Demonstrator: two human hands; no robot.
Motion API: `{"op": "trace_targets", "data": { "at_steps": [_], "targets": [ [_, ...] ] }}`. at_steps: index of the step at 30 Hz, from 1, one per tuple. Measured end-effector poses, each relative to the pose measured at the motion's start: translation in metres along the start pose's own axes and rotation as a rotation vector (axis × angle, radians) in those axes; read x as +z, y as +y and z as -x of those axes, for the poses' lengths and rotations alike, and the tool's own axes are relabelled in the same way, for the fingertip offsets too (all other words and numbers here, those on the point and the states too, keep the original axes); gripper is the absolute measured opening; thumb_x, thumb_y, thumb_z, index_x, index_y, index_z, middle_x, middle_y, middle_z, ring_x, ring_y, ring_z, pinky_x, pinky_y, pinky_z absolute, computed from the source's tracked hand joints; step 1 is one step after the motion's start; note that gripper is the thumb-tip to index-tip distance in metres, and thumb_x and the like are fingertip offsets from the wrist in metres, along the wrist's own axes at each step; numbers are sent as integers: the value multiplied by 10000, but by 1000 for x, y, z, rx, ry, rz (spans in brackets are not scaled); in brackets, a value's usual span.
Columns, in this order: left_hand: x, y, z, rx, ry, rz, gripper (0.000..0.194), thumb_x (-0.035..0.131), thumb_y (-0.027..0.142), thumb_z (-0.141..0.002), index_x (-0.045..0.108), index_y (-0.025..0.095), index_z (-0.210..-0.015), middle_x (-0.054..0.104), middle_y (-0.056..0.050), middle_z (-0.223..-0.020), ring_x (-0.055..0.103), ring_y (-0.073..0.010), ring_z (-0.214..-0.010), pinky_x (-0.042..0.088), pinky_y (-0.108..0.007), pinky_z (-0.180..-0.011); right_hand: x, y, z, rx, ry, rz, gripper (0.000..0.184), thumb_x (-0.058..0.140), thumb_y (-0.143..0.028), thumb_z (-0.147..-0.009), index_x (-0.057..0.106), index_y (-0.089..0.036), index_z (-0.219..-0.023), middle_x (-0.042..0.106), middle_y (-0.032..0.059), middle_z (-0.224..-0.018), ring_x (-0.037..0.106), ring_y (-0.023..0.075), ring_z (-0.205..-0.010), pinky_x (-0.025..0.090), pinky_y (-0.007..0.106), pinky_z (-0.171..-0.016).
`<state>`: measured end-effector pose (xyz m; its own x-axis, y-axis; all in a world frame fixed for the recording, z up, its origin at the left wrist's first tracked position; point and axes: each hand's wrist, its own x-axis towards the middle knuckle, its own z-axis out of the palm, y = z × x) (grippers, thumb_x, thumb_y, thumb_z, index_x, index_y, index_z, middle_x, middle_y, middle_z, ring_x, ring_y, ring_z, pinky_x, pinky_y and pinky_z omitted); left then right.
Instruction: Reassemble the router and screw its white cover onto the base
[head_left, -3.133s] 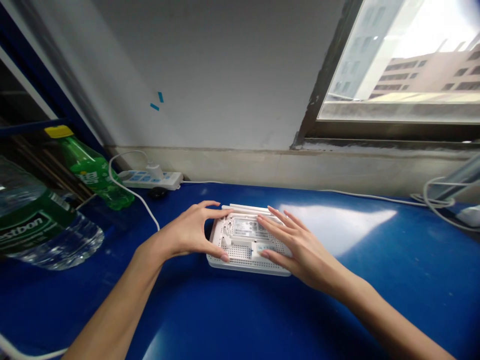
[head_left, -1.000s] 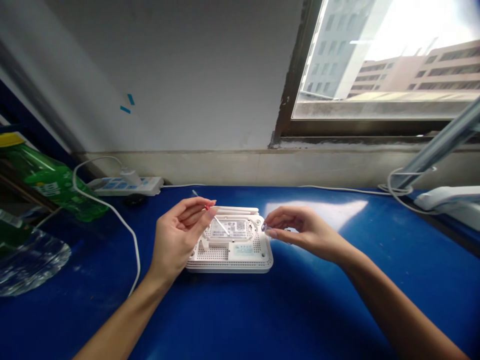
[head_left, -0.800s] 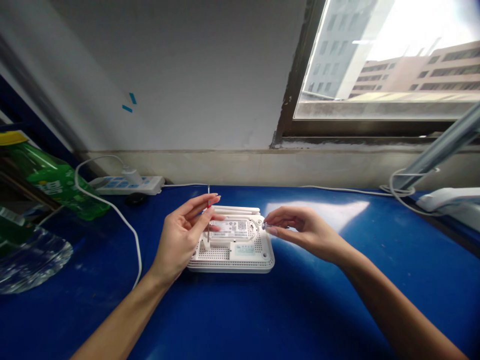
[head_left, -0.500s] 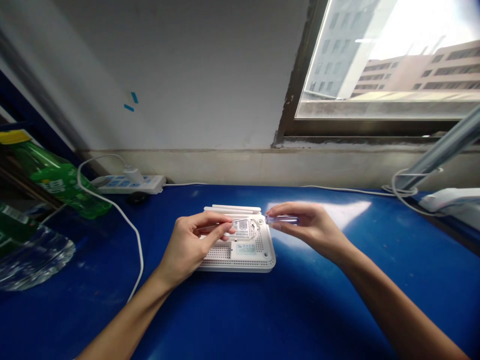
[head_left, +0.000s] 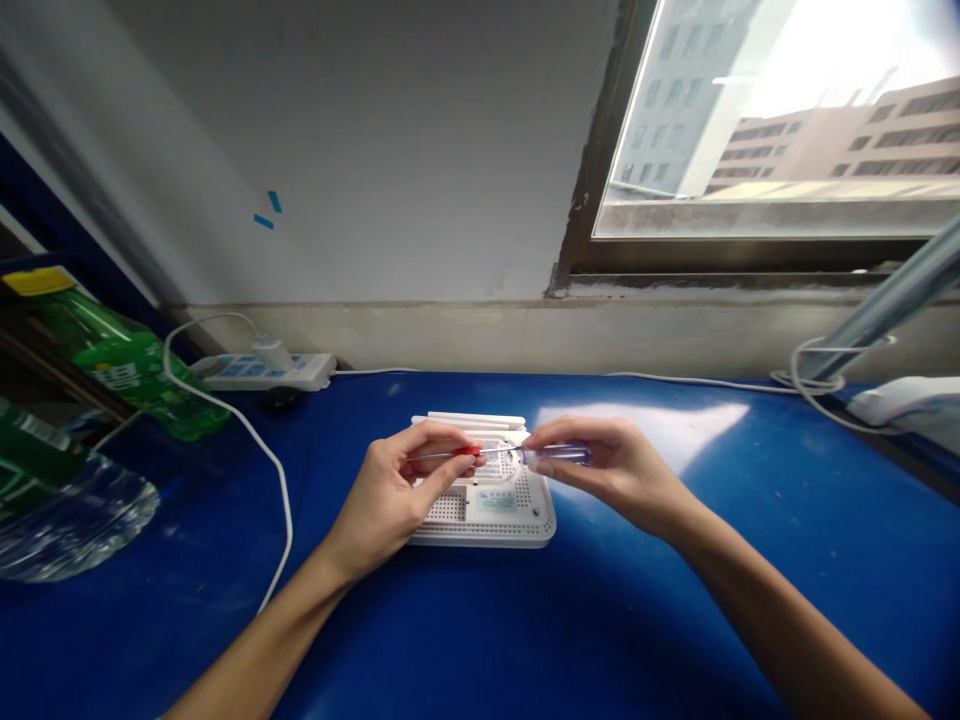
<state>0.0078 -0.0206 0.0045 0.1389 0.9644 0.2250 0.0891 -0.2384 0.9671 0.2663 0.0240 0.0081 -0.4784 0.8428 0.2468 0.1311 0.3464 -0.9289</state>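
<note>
A white router (head_left: 487, 505) lies upside down on the blue table (head_left: 525, 620), its folded antennas at the far edge. Just above it my left hand (head_left: 405, 490) pinches a thin metal screwdriver shaft (head_left: 450, 455) with a red band, held level. My right hand (head_left: 607, 465) is closed on a clear plastic screwdriver handle (head_left: 559, 455), also level. The shaft's tip points at the handle's open end, and the two meet over the router.
A white power strip (head_left: 262, 370) with a plugged charger and white cable sits at the back left. A green bottle (head_left: 127, 365) and a clear water bottle (head_left: 67, 500) lie at the left. A lamp base and coiled cables (head_left: 825, 375) stand at the right under the window.
Both hands lay on the router at first. Since then my left hand has turned the shaft from upright to level and brought it to the handle in my right hand.
</note>
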Motion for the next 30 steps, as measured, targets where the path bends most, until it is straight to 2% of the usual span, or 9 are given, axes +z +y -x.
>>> {"op": "trace_targets", "data": {
  "at_steps": [6,11,15,18,23,26,28,30],
  "targets": [
    [1,3,2,19,-13,11,145,788,309,-892,745,192,-965,812,-53,-989,797,-236,-900,660,-316,-796,-1,0,0,7,27,-20,222,828,-363,-828,809,-205,-982,791,82,-1000,729,252,-953,594,380,-853],
    [3,3,3,63,-29,-130,109,837,307,-840,823,202,-865,799,-25,-750,768,-194,-672,628,-277,-691,14,-7,3,-13,-36,-70,167,823,-326,-842,805,-225,-973,796,55,-981,729,219,-931,586,326,-818],
    [4,2,2,91,-97,-139,122,767,271,-905,836,239,-999,826,-32,-914,795,-217,-849,631,-288,-802,23,-12,5,-104,-1,-18,133,806,-289,-863,795,-235,-984,793,41,-966,726,205,-915,573,318,-817],
    [5,1,3,97,-117,-123,147,752,252,-913,812,238,-1046,826,-22,-946,799,-208,-856,631,-269,-784,26,-11,6,-144,-3,33,115,775,-263,-890,789,-237,-1001,788,41,-981,728,206,-929,570,323,-823],
    [7,1,6,43,-73,-144,288,791,253,-881,680,260,-1146,820,34,-871,802,-177,-813,611,-208,-706,25,-9,6,-121,-50,86,150,757,-262,-900,774,-231,-1046,777,50,-1003,722,211,-941,574,331,-836],
    [6,1,6,46,-33,-210,399,830,300,-847,653,289,-1204,811,53,-840,797,-173,-782,606,-207,-670,25,-13,7,-124,-112,137,186,748,-265,-903,776,-241,-1085,757,59,-1049,712,208,-952,575,325,-830],
    [5,0,5,92,21,-263,502,880,341,-788,646,299,-1230,809,48,-902,791,-178,-819,619,-233,-726,24,-15,6,-128,-136,176,177,726,-268,-918,780,-248,-1086,740,66,-1078,701,207,-968,572,320,-828],
    [3,0,4,163,99,-310,522,887,368,-778,644,294,-1234,795,27,-1034,780,-183,-896,620,-268,-822,20,-14,5,-110,-128,171,174,707,-286,-934,774,-243,-1088,728,74,-1094,695,206,-979,572,321,-841]
  ]
}}
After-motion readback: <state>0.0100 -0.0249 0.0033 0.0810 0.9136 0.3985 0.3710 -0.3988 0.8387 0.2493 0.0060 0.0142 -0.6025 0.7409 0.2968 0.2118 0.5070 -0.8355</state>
